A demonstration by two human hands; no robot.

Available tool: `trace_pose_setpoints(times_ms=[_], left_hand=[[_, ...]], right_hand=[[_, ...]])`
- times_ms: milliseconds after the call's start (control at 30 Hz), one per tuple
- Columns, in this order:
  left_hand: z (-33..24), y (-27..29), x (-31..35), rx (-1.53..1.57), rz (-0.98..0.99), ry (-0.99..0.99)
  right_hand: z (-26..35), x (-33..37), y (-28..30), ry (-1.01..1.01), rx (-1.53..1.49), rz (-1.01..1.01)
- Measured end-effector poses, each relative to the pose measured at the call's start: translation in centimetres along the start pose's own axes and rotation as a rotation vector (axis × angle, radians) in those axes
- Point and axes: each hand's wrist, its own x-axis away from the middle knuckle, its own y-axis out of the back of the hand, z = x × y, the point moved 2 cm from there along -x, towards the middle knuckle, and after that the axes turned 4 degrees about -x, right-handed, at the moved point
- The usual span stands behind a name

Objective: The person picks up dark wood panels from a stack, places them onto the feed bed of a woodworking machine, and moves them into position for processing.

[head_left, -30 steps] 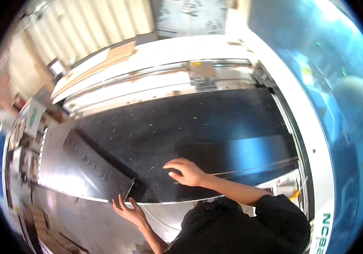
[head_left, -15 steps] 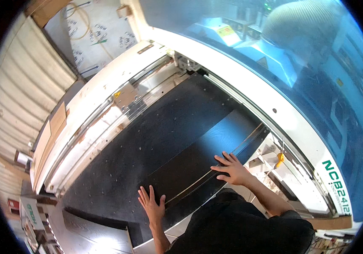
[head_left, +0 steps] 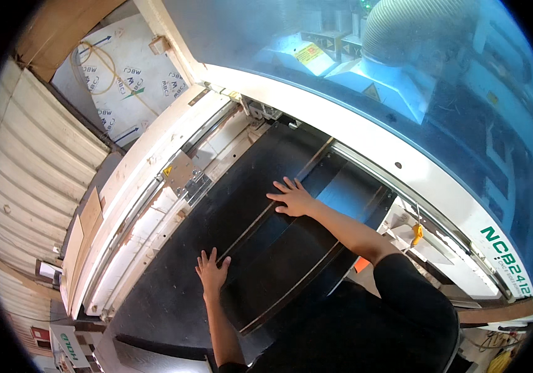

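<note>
I have the left hand (head_left: 214,273) and right hand (head_left: 293,199) open, fingers spread, along the near side of a flat, smooth, pale-edged black panel (head_left: 241,194) lying on the speckled dark bed (head_left: 154,298); beyond, a metal carriage (head_left: 182,173), then ridged cream wall (head_left: 36,130).

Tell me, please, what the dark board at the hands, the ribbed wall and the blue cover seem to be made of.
Dark board: probably wood-based panel with a dark satin face, since its exposed edge shows pale brown.
Ribbed wall: likely painted sheet metal, cream and dull, judging by its regular folds.
Blue cover: glossy tinted plastic or glass; machine parts show through, leaving which open.
</note>
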Motion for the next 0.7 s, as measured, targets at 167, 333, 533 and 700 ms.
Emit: trace_pose_setpoints(times_ms=[167, 333, 533, 700], left_hand=[[1.7, -2.2, -3.6, 0.113, -0.140, -0.025], [2.8, -3.2, -8.4, 0.120, -0.318, 0.035], [4.4, -3.0, -9.7, 0.197, -0.392, -0.065], [2.0, -2.9, -11.4, 0.262, -0.396, -0.075]], right_hand=[[-1.4, -6.7, 0.9, 0.077, 0.094, -0.118], [-2.4, -12.7, 1.9, 0.091, 0.021, -0.157], [-2.3, -14.3, 3.0, 0.135, 0.043, -0.149], [-3.7, -13.7, 5.4, 0.071, 0.110, -0.128]])
